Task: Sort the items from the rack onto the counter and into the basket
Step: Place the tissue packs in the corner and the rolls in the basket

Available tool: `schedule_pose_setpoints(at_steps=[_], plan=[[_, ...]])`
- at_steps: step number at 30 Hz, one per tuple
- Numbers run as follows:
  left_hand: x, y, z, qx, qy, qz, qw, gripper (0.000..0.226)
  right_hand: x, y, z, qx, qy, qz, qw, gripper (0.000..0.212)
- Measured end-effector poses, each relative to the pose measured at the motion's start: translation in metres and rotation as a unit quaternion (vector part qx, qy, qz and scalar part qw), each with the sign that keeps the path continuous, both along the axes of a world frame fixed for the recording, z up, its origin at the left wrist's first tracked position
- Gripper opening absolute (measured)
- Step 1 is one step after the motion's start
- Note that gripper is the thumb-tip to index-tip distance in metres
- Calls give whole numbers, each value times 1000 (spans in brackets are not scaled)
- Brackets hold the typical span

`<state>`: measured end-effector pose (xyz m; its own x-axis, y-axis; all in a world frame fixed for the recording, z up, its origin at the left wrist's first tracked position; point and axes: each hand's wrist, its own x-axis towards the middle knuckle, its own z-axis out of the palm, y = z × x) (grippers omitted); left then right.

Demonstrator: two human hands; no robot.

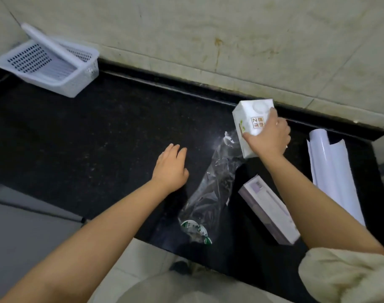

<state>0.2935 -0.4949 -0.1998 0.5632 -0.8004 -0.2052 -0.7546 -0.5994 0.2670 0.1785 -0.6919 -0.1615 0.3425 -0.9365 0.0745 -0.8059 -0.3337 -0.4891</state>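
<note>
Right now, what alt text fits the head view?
The right hand grips a white carton over a black counter; the left hand hovers empty. A clear plastic bag, long box and white roll lie nearby, a white basket far left.

Your white carton (251, 125) with round cap was tilted, gripped in your right hand (271, 136) above the black bench (99, 132). Clear plastic bag (210, 189) lay flat beside a long purple-white box (269, 211). White perforated basket (51, 64) sat far left.
</note>
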Motion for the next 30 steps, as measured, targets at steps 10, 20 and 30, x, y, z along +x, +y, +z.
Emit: schedule_pose_setpoints(at_steps=[10, 20, 30], plan=[[-5, 148, -8, 37, -16, 242, 969, 61, 95, 180, 16, 14, -40, 381, 924, 79], [-25, 384, 0, 59, -3, 496, 866, 50, 155, 403, 9, 39, -28, 592, 805, 74], [49, 551, 24, 115, -17, 530, 840, 54, 254, 576, 20, 21, -33, 621, 783, 74]])
